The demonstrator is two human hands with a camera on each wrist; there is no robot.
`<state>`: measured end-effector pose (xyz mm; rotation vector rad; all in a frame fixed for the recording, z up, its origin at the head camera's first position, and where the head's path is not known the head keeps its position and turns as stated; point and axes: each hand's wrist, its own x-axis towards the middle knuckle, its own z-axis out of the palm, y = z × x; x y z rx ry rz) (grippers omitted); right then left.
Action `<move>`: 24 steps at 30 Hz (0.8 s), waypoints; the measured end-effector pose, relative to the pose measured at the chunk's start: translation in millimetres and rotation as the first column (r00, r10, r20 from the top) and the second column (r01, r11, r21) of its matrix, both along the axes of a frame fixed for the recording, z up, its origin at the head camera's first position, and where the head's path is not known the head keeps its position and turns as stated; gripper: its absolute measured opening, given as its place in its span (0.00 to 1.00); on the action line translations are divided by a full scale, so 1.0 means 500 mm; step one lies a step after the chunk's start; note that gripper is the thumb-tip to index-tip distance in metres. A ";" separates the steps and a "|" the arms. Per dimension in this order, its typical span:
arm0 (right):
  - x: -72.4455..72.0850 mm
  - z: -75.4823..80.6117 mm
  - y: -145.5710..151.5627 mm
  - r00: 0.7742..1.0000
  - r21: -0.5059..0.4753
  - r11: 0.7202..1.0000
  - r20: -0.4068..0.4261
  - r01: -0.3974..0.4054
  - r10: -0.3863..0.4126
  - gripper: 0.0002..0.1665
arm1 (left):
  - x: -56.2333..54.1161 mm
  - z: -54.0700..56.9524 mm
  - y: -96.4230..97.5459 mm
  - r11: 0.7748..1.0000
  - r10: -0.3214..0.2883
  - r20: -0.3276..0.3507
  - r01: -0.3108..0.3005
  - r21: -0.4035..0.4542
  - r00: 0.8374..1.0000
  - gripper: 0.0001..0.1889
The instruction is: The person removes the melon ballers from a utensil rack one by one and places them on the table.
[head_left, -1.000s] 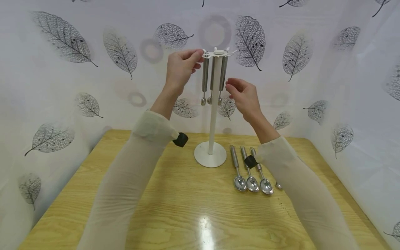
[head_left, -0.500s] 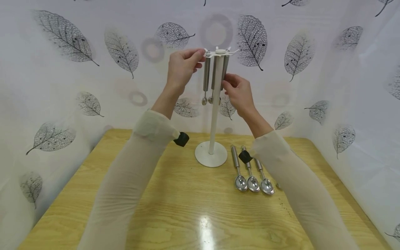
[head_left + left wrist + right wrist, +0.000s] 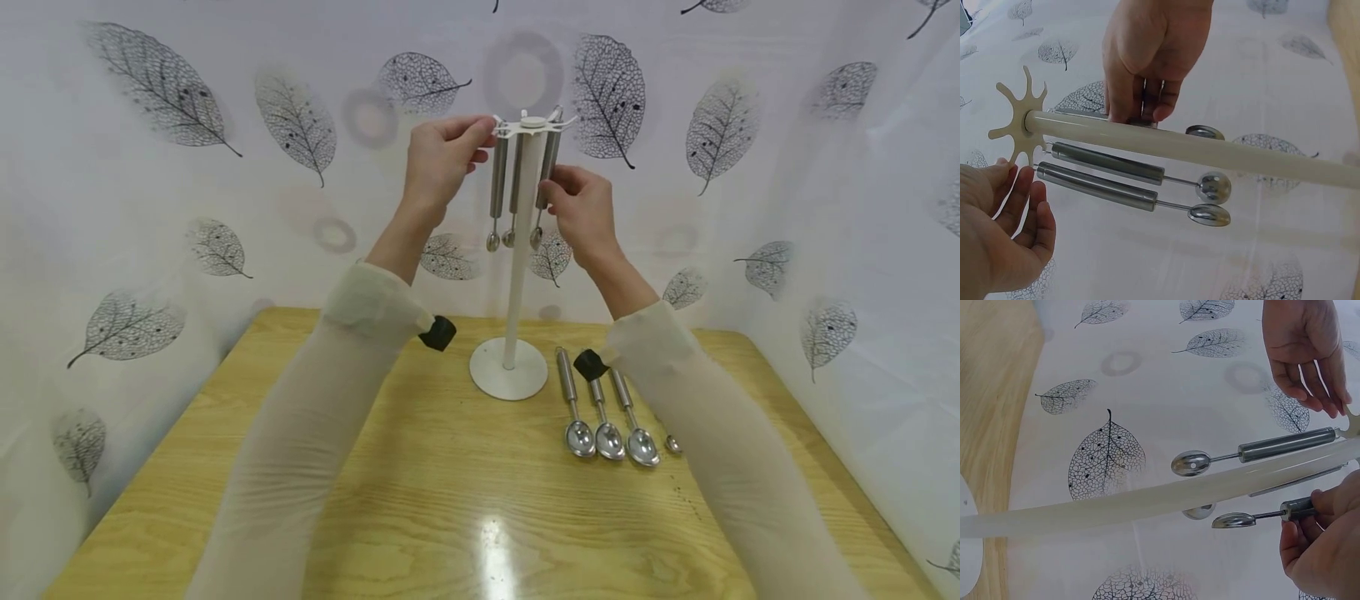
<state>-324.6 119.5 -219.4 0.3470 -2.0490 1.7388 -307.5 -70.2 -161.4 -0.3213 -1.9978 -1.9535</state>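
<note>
A white stand (image 3: pixel 510 367) with a rotating-looking top of several hooks rises at the table's back. My left hand (image 3: pixel 441 162) pinches one hook between thumb and forefinger. In the left wrist view two small steel scoops (image 3: pixel 1107 164) with thick cylindrical handles hang side by side near that hand. My right hand (image 3: pixel 583 208) grips the handle of a third small scoop (image 3: pixel 1235 520), its bowl pointing down. The head view shows that scoop's upper end at the hook ring, slightly above it; whether the loop sits on a hook I cannot tell.
Three larger scoops (image 3: pixel 580 437) lie in a row on the wooden table (image 3: pixel 420 500), right of the stand's round base. A smaller bowl (image 3: pixel 673 445) peeks out beside the right sleeve. Leaf-patterned cloth (image 3: pixel 360 250) hangs close behind.
My right hand came in from the right and took hold of a hanging scoop's handle, then shifted it slightly up and to the right. My left hand stays at the hook.
</note>
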 end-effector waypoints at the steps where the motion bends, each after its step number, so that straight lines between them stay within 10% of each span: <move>1: 0.000 0.003 0.001 1.000 -0.006 1.000 -0.005 0.004 -0.004 0.16 | 0.000 0.000 0.000 1.000 0.000 -0.002 0.000 -0.001 1.000 0.13; 24: 0.097 -0.033 0.142 1.000 -0.087 0.996 -0.003 -0.025 0.025 0.12 | -0.004 -0.008 0.002 1.000 -0.010 -0.014 0.010 0.023 1.000 0.13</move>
